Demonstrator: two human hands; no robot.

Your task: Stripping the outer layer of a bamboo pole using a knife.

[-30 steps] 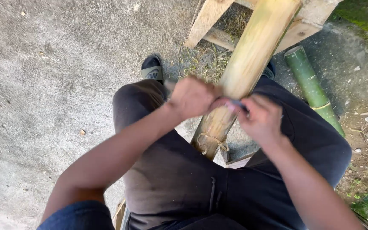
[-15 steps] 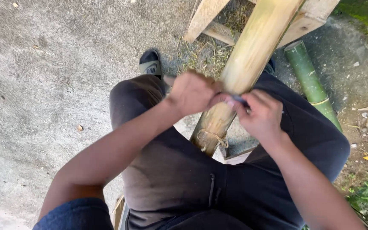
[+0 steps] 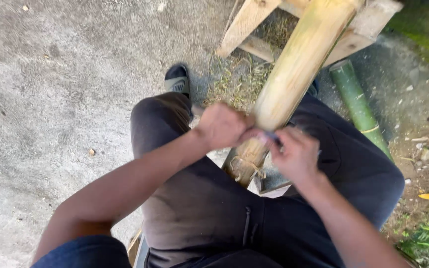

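While I sit with my knees apart on the concrete ground [image 3: 50, 74], a thick pale bamboo pole [image 3: 299, 64] slopes down between my legs, its upper end resting on a wooden frame [image 3: 254, 20] ahead of me and its cut lower end reaching down between my thighs. My dark trousers [image 3: 199, 208] flank the pole on both sides, and it passes straight through the gap between my two hands. A thinner green bamboo stalk [image 3: 356, 101] lies on the ground to my right, well apart from my grip. My left hand [image 3: 222, 124] is closed into a fist on one end of a thin blade [image 3: 270, 135], pressed against the left side of the pole. My right hand [image 3: 298, 154] is curled tight around the other end, just beside the pole's right edge. The blade lies across the pole's upper face between my fists, mostly hidden. My sandal [image 3: 177, 82] sits ahead of my left knee, beside scattered dry shavings [image 3: 239, 79].
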